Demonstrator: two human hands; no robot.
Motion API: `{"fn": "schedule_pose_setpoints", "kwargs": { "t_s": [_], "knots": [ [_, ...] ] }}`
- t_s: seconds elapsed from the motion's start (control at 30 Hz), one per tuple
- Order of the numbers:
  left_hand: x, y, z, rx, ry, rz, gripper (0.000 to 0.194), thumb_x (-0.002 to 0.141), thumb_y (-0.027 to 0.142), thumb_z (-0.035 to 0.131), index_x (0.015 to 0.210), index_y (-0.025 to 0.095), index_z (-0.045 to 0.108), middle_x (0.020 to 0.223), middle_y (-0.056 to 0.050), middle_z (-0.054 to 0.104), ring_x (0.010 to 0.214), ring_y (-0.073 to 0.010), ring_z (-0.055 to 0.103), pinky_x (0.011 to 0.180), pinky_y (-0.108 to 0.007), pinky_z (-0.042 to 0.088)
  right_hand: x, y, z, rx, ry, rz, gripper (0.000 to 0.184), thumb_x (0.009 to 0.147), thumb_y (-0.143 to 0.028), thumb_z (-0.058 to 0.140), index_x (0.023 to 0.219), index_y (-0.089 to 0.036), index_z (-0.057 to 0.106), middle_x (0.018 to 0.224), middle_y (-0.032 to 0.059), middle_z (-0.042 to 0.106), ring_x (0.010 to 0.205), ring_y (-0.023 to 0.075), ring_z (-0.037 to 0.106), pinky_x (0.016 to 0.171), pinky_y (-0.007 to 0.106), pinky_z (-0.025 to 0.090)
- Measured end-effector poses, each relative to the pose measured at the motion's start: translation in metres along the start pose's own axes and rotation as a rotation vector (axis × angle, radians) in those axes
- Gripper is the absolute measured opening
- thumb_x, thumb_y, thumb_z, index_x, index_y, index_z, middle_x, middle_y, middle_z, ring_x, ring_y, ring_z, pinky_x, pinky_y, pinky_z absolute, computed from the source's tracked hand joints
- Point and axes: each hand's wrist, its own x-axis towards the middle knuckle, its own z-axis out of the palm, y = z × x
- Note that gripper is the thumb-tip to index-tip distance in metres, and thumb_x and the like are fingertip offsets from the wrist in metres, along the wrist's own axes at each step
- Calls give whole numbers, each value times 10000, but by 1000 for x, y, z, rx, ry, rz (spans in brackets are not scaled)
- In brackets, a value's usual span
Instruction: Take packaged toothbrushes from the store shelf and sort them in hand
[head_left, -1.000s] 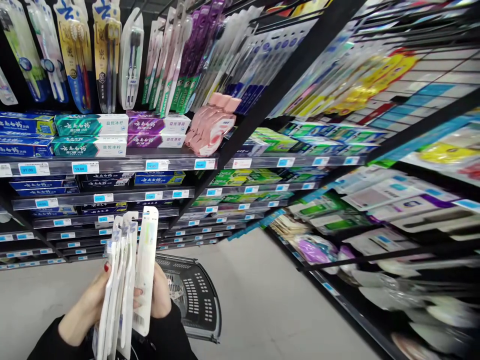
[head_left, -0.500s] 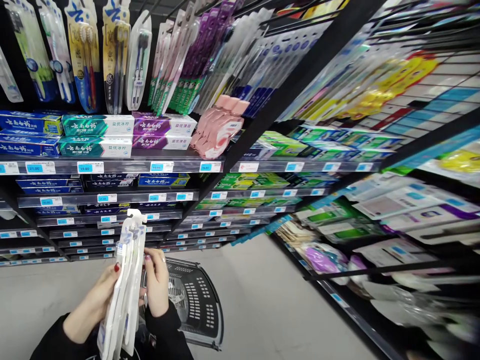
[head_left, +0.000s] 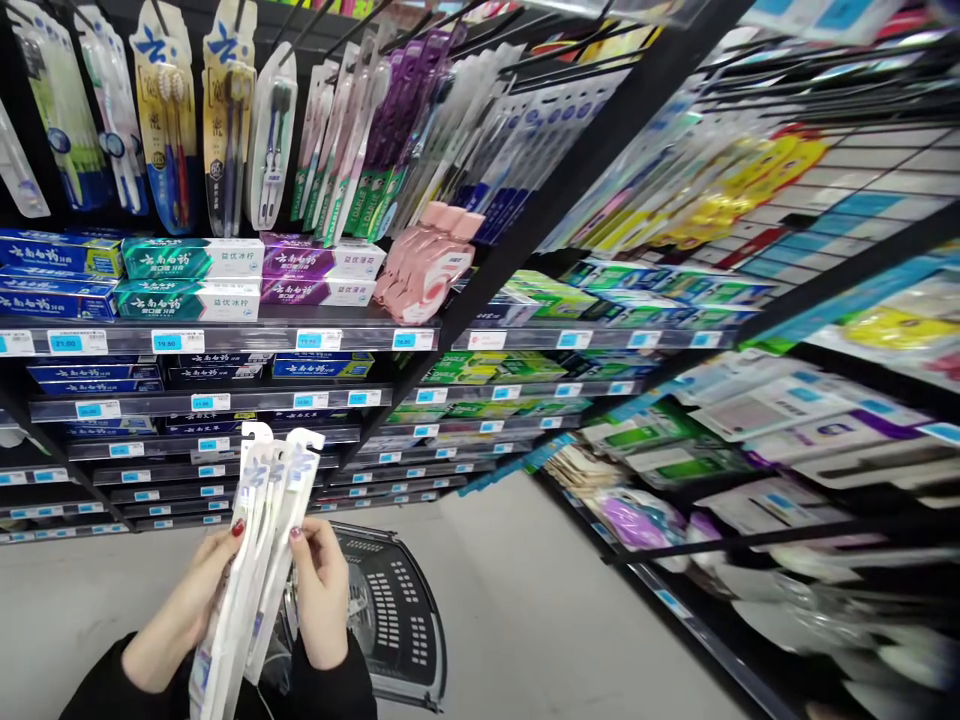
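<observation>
Several white toothbrush packs (head_left: 259, 540) stand upright in front of me, fanned a little at the top. My left hand (head_left: 187, 610) grips them from the left, with its thumb on the front. My right hand (head_left: 321, 590) holds the rightmost pack from the right, fingers closed round its edge. Both sleeves are black. A black shopping basket (head_left: 394, 610) sits on the floor just behind and right of my hands.
Store shelves run along the left and right. Hanging toothbrush packs (head_left: 225, 120) fill the top row, with toothpaste boxes (head_left: 191, 275) and pink bottles (head_left: 427, 265) below. Blue price tags (head_left: 172, 341) line the shelf edges. A pale floor aisle (head_left: 540, 610) runs between the shelves.
A second ago one pack stood apart in my right hand. It was brought against the stack, and now the packs fan slightly at the top. The view shifted a little.
</observation>
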Motion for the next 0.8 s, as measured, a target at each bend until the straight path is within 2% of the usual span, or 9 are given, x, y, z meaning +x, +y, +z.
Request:
{"fn": "schedule_pose_setpoints", "kwargs": {
  "t_s": [0.1, 0.23, 0.3, 0.37, 0.47, 0.6, 0.67, 0.73, 0.8],
  "knots": [
    [0, -5, 3, -14, 58, -21, 291, 612, 343, 767, 715, 118, 614, 647, -38, 648, 606, -158, 592, 558, -227, 491, -2, -10, -3, -91, 64, 2, 218, 849, -369, 420, 787, -174, 495, 725, 15, 559, 664, 145, 519, 624, 240, 392],
    [-1, -9, 11, -138, 22, -21, 142, 702, 212, 711, 707, 126, 598, 633, -28, 648, 596, -148, 606, 566, -212, 499, 4, -15, -4, -108, 165, 47, 204, 839, -367, 418, 803, -183, 498, 757, 24, 566, 700, 162, 517, 651, 262, 380],
    [-1, -6, 13, -159, 14, -27, 115, 739, 205, 673, 751, 119, 597, 700, -61, 665, 650, -182, 629, 589, -246, 519, 12, -11, -6, 97, 234, 111, 187, 819, -382, 446, 816, -197, 477, 717, 4, 536, 660, 150, 502, 622, 261, 387],
    [-1, 1, 11, -161, -54, -32, 148, 771, 240, 636, 838, 113, 602, 839, -106, 672, 742, -234, 639, 620, -310, 541, 21, -5, -11, 421, 265, 235, 179, 774, -370, 514, 813, -216, 432, 662, -28, 483, 565, 117, 467, 544, 235, 383],
    [-2, 15, 4, -153, -170, -12, 258, 793, 268, 606, 1012, 135, 581, 1124, -128, 590, 904, -297, 605, 698, -415, 550, 31, 3, -25, 822, 96, 428, 226, 683, -292, 606, 801, -214, 431, 614, -56, 398, 409, 47, 309, 397, 171, 279],
    [-4, 27, -4, -107, -204, -19, 296, 784, 286, 615, 1040, 146, 564, 1219, -134, 524, 862, -308, 617, 645, -448, 564, 35, 7, -40, 1029, -229, 508, 186, 682, -279, 595, 813, -179, 509, 624, -56, 365, 384, 2, 90, 342, 140, 112],
    [-5, 27, -4, -104, -262, -40, 317, 771, 299, 631, 1038, 143, 563, 1229, -141, 513, 791, -295, 633, 591, -436, 570, 35, 7, -43, 1077, -329, 550, 251, 721, -397, 560, 845, -182, 521, 638, -46, 392, 375, -4, 84, 338, 139, 75],
    [-5, 25, -3, -114, -340, -73, 356, 757, 330, 643, 1043, 132, 568, 1237, -153, 502, 729, -284, 637, 552, -433, 568, 35, 5, -42, 1105, -389, 585, 450, 726, -610, 467, 905, -201, 516, 668, -32, 435, 359, -2, 109, 337, 145, 57],
    [-6, 23, 0, -120, -400, -116, 395, 755, 353, 642, 1067, 125, 567, 1230, -166, 504, 703, -279, 636, 541, -431, 565, 34, 4, -37, 1096, -415, 591, 634, 659, -772, 369, 944, -221, 500, 720, -17, 477, 349, 3, 149, 342, 150, 64]
  ]
}}
